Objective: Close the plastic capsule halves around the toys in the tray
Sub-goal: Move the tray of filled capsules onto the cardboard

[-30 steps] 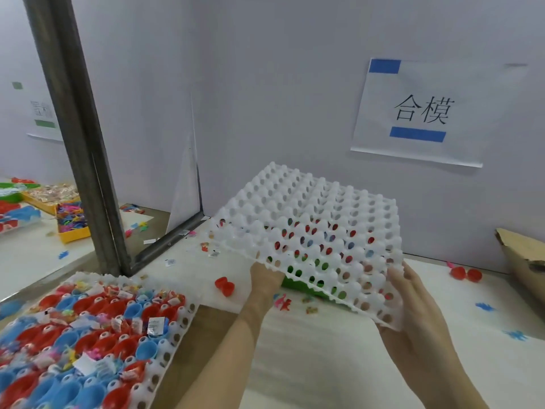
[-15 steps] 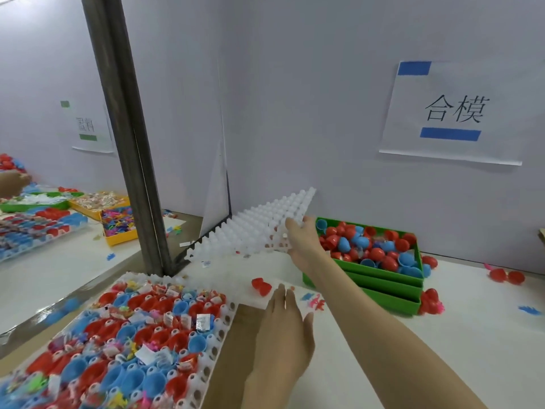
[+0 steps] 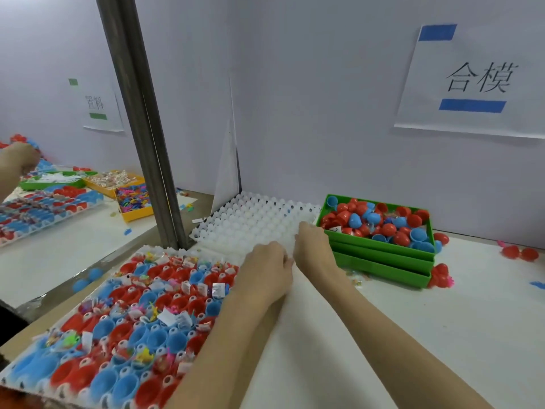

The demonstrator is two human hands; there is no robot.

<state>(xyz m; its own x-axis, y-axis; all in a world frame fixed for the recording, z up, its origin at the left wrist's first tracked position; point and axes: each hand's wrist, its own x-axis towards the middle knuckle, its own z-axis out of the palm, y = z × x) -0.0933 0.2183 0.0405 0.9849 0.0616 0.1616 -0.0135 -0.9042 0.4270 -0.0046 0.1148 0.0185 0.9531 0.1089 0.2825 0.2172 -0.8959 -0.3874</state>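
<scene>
While both hands point(image 3: 290, 261) rest with loosely curled fingers on the empty white tray point(image 3: 253, 222), slide toward seven o'clock, squarely over the filled tray point(image 3: 153, 252).

A paper sign point(image 3: 472, 81) with blue tape hangs on the back wall point(image 3: 309, 98). A metal post point(image 3: 141, 122) stands at the table's left edge. An orange bin point(image 3: 129, 199) sits beyond it.

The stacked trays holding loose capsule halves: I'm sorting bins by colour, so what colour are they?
Green; the stacked trays show clearly in the head view, right of both hands.
</scene>
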